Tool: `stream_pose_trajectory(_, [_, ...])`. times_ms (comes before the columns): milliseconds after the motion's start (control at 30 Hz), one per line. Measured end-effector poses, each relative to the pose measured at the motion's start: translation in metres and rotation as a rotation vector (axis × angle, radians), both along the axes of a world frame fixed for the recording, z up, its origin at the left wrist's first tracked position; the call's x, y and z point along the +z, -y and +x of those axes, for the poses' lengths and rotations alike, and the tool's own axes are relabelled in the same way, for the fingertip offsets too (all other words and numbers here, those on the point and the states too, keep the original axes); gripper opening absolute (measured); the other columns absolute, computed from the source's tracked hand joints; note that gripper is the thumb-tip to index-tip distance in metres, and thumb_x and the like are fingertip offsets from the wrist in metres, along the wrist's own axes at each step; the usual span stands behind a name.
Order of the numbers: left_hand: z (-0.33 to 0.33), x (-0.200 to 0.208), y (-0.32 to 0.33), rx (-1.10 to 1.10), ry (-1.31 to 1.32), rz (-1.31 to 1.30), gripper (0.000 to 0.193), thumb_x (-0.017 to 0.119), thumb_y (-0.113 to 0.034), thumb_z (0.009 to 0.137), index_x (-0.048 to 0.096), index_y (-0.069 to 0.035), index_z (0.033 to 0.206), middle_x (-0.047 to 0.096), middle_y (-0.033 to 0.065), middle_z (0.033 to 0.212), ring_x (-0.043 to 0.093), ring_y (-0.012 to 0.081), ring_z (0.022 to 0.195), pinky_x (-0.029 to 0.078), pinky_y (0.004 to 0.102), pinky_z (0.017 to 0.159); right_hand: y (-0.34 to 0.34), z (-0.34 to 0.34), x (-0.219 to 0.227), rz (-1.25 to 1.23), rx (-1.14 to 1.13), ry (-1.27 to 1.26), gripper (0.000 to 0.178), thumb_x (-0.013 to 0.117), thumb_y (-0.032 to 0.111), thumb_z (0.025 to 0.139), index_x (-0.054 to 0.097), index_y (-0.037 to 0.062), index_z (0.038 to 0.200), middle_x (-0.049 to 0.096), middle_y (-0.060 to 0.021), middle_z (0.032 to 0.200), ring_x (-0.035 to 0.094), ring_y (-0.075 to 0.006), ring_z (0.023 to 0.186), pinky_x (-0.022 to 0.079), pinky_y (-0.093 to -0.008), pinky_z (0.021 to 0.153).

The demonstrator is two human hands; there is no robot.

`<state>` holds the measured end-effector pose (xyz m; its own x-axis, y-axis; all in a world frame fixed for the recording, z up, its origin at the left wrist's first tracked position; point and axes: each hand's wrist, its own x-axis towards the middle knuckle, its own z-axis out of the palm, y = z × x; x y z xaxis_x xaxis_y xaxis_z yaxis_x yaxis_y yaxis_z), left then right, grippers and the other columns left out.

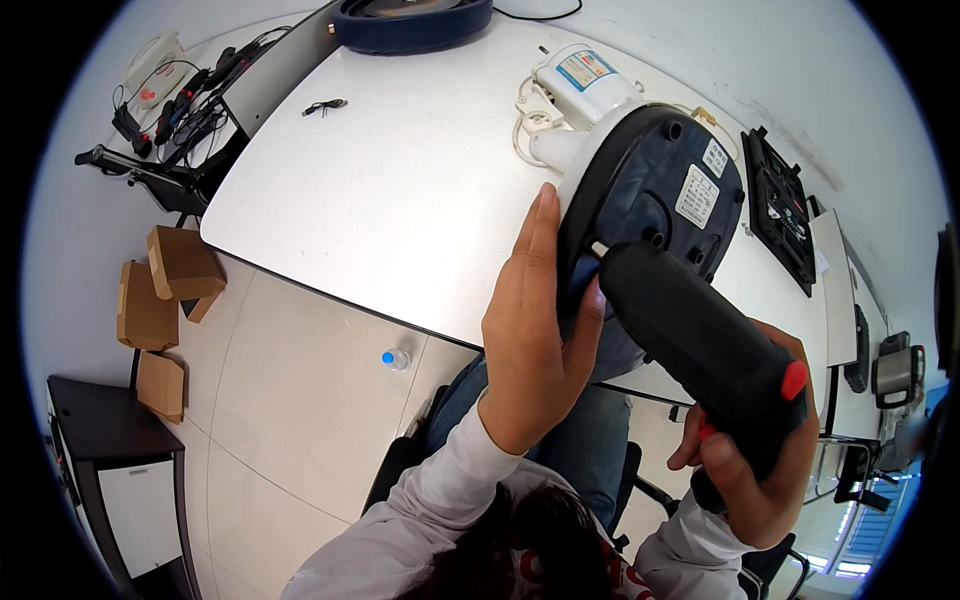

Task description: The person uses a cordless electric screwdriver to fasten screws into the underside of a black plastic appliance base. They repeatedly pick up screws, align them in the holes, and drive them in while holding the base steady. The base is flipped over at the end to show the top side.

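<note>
My right hand is wrapped around a black cordless screwdriver with red buttons. Its bit points at the black underside of a white appliance, meeting it near the edge facing me. That underside carries round feet and two white labels; the appliance's exact kind is unclear. My left hand steadies the appliance, fingers along its white side and thumb by the underside, close to the bit. Behind it lies a white cylinder with a blue label, and a pale cable and a small white part beside it.
The white table carries a dark blue round object at the back and a short black cable. An open black tool case lies at right. Cardboard boxes and a bottle are on the left, below table height.
</note>
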<state>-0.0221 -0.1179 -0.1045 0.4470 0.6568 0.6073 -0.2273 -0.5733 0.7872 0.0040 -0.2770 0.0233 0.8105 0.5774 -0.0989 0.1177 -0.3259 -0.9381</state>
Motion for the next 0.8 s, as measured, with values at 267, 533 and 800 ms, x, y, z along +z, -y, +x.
stream_pose_trajectory(267, [0.000,-0.001,0.000,0.011,-0.005,0.011,0.063,0.059,0.007,0.083,0.036,0.006,0.142,0.048,0.0271,0.137,0.049,0.0389,0.128,0.040,0.0404,0.105,0.001,0.001,0.000,0.008,0.015,0.010,0.069,0.078,0.019,0.072,0.045,-0.0032,0.129,0.063,-0.0150,0.104,0.064,-0.0178,0.087,0.048,-0.0293,0.081])
stream_pose_trajectory(533, [0.004,-0.007,-0.006,0.037,-0.002,0.070,0.063,0.061,-0.007,0.087,0.033,0.009,0.142,0.048,0.0298,0.135,0.054,0.0434,0.119,0.046,0.0401,0.097,0.000,0.006,-0.004,-0.008,0.047,0.028,0.069,0.079,0.019,0.072,0.046,-0.0009,0.129,0.067,-0.0137,0.092,0.068,-0.0198,0.079,0.052,-0.0294,0.075])
stream_pose_trajectory(800, [-0.002,-0.001,-0.012,-0.020,0.055,-0.145,0.055,0.058,-0.007,0.092,0.038,0.007,0.141,0.050,0.0252,0.136,0.052,0.0356,0.124,0.041,0.0380,0.102,0.012,0.005,-0.021,0.250,0.055,-0.045,0.072,0.078,0.020,0.074,0.043,-0.0030,0.133,0.069,-0.0180,0.090,0.070,-0.0231,0.078,0.055,-0.0303,0.071])
